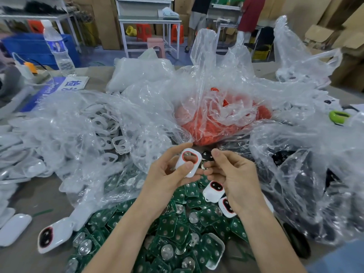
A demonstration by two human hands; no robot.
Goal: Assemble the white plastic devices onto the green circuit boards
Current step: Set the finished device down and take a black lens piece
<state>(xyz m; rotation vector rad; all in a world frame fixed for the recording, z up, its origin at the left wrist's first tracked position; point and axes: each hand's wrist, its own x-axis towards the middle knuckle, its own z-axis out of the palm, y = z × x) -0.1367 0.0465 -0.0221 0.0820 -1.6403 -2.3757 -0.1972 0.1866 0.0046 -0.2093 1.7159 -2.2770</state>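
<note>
In left hand (167, 175), rounded white plastic shell (180, 163)

The blue sign (42, 97) reads "Detect A…" beside "检".

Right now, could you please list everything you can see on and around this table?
white shell: one, white with a red rim, held at centre
black button pad: one, black, held beside the shell
green circuit boards: many, green, heaped on the table
finished devices: at least three, white with black buttons, two on the boards, one near left
bag of red parts: one, clear, centre back
bag of white frames: one, clear, left
bag of black parts: one, clear, right
water bottle: one, clear, far left
left hand: grip on the white shell
right hand: pinches the black button pad
</note>
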